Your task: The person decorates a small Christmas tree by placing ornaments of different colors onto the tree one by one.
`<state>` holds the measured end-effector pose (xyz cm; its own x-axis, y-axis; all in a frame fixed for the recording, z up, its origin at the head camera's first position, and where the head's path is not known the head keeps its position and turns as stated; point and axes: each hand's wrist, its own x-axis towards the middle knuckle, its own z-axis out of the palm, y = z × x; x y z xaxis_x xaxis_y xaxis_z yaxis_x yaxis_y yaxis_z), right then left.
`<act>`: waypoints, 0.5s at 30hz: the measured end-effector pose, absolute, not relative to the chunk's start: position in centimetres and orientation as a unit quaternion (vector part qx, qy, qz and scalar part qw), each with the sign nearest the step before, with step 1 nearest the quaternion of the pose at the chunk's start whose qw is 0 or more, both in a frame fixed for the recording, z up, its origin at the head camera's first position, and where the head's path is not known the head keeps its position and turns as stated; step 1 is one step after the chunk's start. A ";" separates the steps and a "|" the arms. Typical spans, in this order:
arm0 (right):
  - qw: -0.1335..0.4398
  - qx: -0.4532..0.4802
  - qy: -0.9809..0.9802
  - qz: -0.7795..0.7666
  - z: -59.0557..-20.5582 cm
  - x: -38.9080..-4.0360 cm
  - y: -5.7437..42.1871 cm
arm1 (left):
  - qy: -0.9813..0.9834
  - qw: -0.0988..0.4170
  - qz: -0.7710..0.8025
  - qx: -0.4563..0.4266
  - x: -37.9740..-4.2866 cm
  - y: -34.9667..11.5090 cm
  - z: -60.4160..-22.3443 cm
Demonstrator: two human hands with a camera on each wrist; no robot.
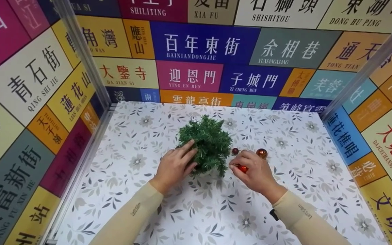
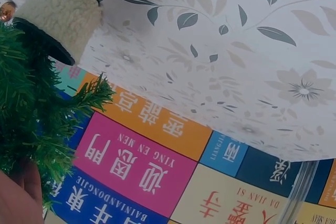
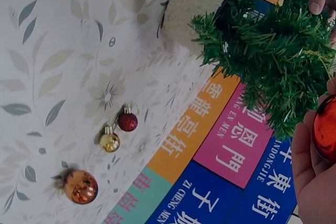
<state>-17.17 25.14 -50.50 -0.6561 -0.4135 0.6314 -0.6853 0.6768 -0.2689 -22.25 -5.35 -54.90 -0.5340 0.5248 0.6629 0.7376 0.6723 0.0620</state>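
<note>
A small artificial Christmas tree (image 1: pixel 206 144) stands upright on the patterned surface. Its fleecy cream base (image 3: pixel 194 19) shows in both wrist views but is hidden from above. My left hand (image 1: pixel 175 166) holds branches on the tree's near left side, thumb and fingers among the needles. To the right of the tree, my right hand (image 1: pixel 254 172) pinches a shiny red bauble (image 3: pixel 326 129), apart from the branches in the head view. Beyond that hand lie a dark red bauble (image 1: pixel 235 151) and a copper bauble (image 1: pixel 261 153); a little gold bauble (image 3: pixel 109 141) shows in the right wrist view.
A white leaf-and-flower sheet (image 1: pixel 138 190) covers the work surface. Panels of coloured street-name signs (image 1: pixel 202 42) enclose it at the back and both sides, with metal posts (image 1: pixel 90 58) at the corners.
</note>
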 end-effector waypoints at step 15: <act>0.215 0.233 -0.866 0.387 -51.2 -17.0 21.9 | -0.818 0.385 -0.164 -0.394 -21.5 -3.7 -54.2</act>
